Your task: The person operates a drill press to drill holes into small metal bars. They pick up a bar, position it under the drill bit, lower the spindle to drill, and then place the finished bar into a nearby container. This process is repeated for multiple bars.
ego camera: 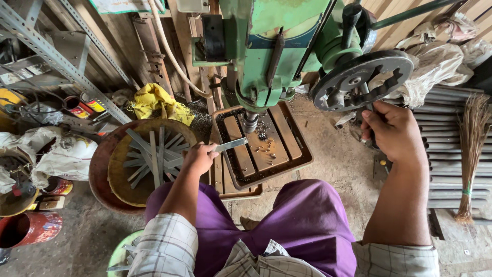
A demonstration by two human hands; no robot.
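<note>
Our left hand [199,156] pinches one end of a flat grey metal strip [230,144], whose long axis runs nearly level, pointing right under the drill bit [250,123] of the green drill press [271,46]. Our right hand [392,131] is wrapped around a feed handle [370,110] right of the bit. Left of it, a rusty round pan [105,154] holds more flat strips [154,156]; beneath it, a slotted wooden tray [287,151] carries metal shavings.

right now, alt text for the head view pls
A seated person's left hand holds a flat metal strip under the bit of a green drill press, while the right hand grips its feed handle. A round pan of more strips sits at the left.
</note>
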